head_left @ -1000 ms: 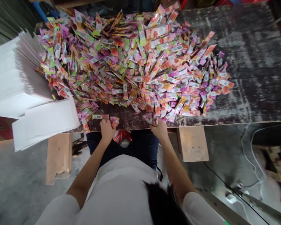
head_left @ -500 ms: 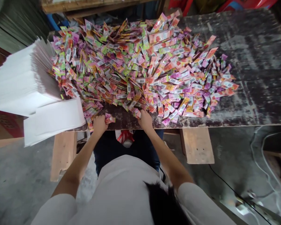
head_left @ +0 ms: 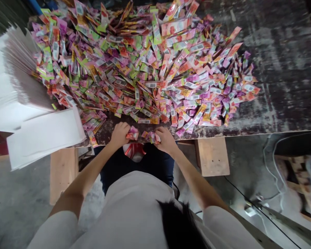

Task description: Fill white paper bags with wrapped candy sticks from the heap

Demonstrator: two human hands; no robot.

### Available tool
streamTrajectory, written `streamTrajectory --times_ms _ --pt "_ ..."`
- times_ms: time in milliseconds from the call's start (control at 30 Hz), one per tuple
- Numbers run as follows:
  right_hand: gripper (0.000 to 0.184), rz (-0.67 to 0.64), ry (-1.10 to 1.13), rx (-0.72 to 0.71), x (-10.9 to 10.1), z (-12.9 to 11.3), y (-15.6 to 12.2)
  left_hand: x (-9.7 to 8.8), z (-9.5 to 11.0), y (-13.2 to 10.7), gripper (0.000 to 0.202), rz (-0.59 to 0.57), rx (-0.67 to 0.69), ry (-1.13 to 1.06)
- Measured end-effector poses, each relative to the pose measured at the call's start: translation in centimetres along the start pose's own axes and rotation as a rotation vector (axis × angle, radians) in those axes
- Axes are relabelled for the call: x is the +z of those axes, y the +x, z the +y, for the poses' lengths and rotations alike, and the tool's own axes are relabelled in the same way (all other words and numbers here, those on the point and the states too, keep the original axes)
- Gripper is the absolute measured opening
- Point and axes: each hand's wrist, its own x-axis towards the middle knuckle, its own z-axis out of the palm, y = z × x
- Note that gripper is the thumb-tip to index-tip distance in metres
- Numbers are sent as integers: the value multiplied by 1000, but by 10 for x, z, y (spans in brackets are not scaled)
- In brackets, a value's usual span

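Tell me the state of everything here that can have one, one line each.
Left hand: closed on pink-orange bunch of plastic sachets.
Right hand: closed on mixed-colour bunch of plastic sachets.
Large heap of colourful plastic sachets: loose, jumbled on dark worn wooden table.
Flat white paper stack: overhanging the table's near-left edge.
Fanned white paper stack: sheets splayed.

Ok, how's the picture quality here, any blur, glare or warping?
Head view: sachet pile sharp mid-frame; wide-angle stretch toward the corners; lower right by the cables smeared; soft even light, dull sheen on the bare table; left hand and right hand, closed on sachets, slightly soft.
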Motion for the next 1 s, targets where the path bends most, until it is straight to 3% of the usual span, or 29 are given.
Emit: streamTrajectory --times_ms 100,167,267,400,567,700,833,933,1000 --pt "33 -13 -74 -90 -4 4 26 -3 1 39 39 8 169 38" --pt "38 -80 -146 -106 1 7 35 3 3 47 45 -4 176 58" --pt "35 -119 -213 -123 16 9 27 21 7 26 38 19 111 -28" --pt "32 -51 -251 -98 31 7 4 37 12 -12 26 23 50 -71" --pt "34 -85 -267 -8 32 3 9 33 13 -8 25 -20 -40 109" --pt "48 10 -98 169 31 0 8 27 6 -3 18 98 -120 -46" --pt "25 89 108 268 31 4 -24 10 -10 -18 17 284 -204 -305" --pt "20 289 383 449 27 17 -55 -10 -24 -33 12 434 -432 -561" --pt "19 471 655 663 20 32 -70 -22 -27 -37 18 434 -592 -856"
